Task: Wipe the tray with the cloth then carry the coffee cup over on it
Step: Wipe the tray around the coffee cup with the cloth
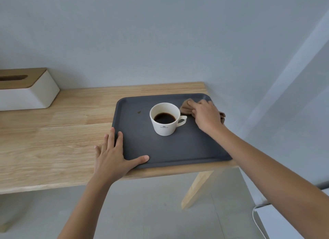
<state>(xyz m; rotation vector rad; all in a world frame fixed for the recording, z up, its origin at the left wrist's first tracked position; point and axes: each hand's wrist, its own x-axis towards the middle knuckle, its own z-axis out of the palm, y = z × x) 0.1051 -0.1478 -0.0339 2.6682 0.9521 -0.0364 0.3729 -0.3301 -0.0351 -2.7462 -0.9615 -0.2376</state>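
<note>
A dark grey tray (178, 149) lies at the right end of a wooden table. A white coffee cup (164, 125) half full of dark coffee stands near the tray's middle, its handle pointing right. A small brown stain (139, 112) marks the tray left of the cup. My right hand (206, 116) presses a crumpled tan cloth (187, 108) onto the tray's far right corner, just right of the cup. My left hand (114, 155) lies flat, fingers spread, on the tray's near left corner, thumb on the front rim.
The light wooden table (53, 132) runs to the left along a grey wall. A white tissue box (26, 93) with a wooden lid stands at the far left. The tray's right edge is level with the table's right end, above a slanted leg (197, 189).
</note>
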